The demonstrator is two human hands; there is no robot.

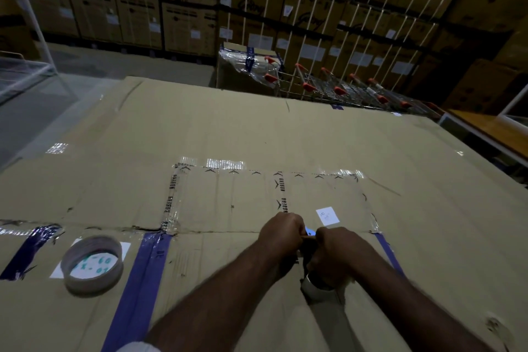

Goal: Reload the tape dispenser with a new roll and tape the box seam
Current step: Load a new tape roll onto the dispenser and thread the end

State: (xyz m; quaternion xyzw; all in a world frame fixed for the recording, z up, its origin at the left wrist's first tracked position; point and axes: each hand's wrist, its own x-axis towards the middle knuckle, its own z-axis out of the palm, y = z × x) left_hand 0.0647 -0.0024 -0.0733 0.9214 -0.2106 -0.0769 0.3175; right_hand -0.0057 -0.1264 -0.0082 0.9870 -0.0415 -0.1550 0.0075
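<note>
A large flat cardboard box point(257, 134) fills the view, with its seam point(223, 231) running left to right under clear and blue tape. My left hand point(281, 230) and my right hand point(333, 248) are closed together over the tape dispenser point(310, 233), of which only a small blue part and a dark body show between the fingers. A pale roll-like part point(314, 288) shows below my right wrist. An empty brown tape core point(93, 264) lies on the box at the lower left, apart from both hands.
Stacked cartons point(137, 6) line the back wall. Shopping trolleys with red handles point(343, 86) stand behind the box at the right. A glass case point(25, 71) is at the left and a wooden surface point(485, 126) at the right.
</note>
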